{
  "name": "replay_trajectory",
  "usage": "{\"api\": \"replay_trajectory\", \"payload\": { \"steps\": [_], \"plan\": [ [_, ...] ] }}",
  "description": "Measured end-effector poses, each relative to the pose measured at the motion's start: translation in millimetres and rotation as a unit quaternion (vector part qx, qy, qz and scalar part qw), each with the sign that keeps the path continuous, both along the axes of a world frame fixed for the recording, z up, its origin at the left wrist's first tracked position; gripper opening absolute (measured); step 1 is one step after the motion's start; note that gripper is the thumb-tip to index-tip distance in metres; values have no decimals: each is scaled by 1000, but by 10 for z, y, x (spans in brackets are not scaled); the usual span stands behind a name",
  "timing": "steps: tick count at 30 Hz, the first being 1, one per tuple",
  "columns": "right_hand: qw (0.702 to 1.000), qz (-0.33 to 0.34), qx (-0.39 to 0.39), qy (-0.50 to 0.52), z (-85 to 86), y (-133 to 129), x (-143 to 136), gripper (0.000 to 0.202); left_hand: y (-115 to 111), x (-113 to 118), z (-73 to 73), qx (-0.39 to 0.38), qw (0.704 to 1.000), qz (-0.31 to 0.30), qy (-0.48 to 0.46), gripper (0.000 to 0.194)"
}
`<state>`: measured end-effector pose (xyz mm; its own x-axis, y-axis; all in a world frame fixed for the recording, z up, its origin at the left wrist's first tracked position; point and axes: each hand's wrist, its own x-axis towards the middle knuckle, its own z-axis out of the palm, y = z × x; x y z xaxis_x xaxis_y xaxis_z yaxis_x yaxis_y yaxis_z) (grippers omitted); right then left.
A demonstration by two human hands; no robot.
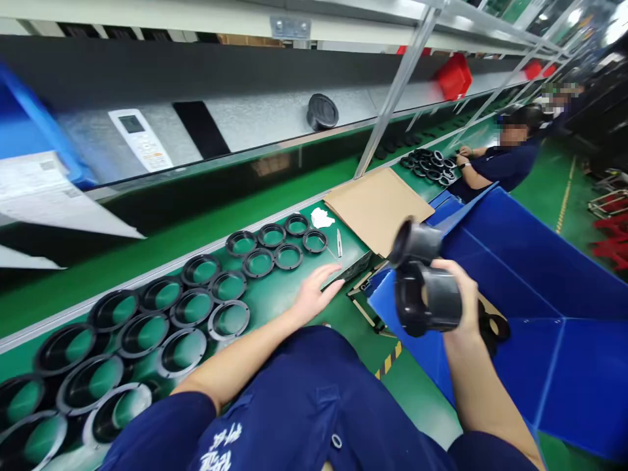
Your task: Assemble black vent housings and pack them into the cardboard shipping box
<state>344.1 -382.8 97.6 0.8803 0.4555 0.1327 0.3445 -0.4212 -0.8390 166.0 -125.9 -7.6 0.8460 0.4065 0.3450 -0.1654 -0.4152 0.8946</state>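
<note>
My right hand [458,294] grips black flanged plastic rings [441,297], at least two, one above the other, in front of the blue corrugated bin [520,261]; they are slightly blurred. My left hand [316,294] holds nothing, thumb and fingers apart, over the near edge of the green bench [267,297]. Rows of similar black rings [230,286] stand on the bench to its left. Closest to that hand are tweezers [339,243] and a crumpled white tissue [321,218]. Inside the bin, more black rings [495,327] are partly hidden by my right forearm.
Flat cardboard [380,206] covers the bench farther along. A shelf above holds a white remote control [140,139] and a black round part [322,112]. A metal post [397,88] rises behind the bench. A co-worker [505,157] sits beyond the bin, handling black rings.
</note>
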Motion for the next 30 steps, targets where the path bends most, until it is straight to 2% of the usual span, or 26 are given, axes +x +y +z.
{"api": "replay_trajectory", "payload": {
  "steps": [2, 4, 7, 10, 11, 13, 16, 18, 21, 23, 27, 30],
  "plan": [
    [994, 71, 39, 78, -173, 653, -445, 32, -25, -87, 100, -27, 998, 11, -48, 49],
    [976, 130, 64, 162, -394, 1183, -853, 27, -2, -225, 63, -72, 996, 26, -56, 54],
    [947, 141, 110, 268, -783, 1648, -1268, 30, 117, -470, -179, -149, 987, 56, -6, 48],
    [925, 124, 118, 340, -1153, 1810, -1392, 39, 343, -675, -511, -159, 981, 87, 61, 36],
    [924, 116, 112, 346, -1254, 1826, -1379, 43, 441, -726, -623, -139, 982, 95, 85, 34],
    [934, 94, 101, 329, -1411, 1822, -1306, 48, 655, -797, -835, -46, 985, 81, 146, 32],
    [940, 83, 92, 319, -1529, 1741, -1198, 49, 951, -821, -1099, 114, 969, -14, 218, 24],
    [930, 94, 94, 343, -1546, 1648, -1190, 49, 1083, -789, -1232, 171, 954, -94, 227, 15],
    [925, 86, 100, 357, -1519, 1476, -1253, 49, 1162, -702, -1386, 231, 927, -194, 223, 8],
    [924, 75, 107, 358, -1486, 1346, -1284, 50, 1169, -629, -1479, 268, 906, -241, 222, 14],
    [925, 47, 114, 360, -1430, 1061, -1244, 52, 1205, -434, -1636, 328, 873, -280, 228, 28],
    [925, 14, 118, 361, -1390, 852, -1203, 52, 1258, -261, -1653, 369, 853, -286, 234, 28]
  ]
}}
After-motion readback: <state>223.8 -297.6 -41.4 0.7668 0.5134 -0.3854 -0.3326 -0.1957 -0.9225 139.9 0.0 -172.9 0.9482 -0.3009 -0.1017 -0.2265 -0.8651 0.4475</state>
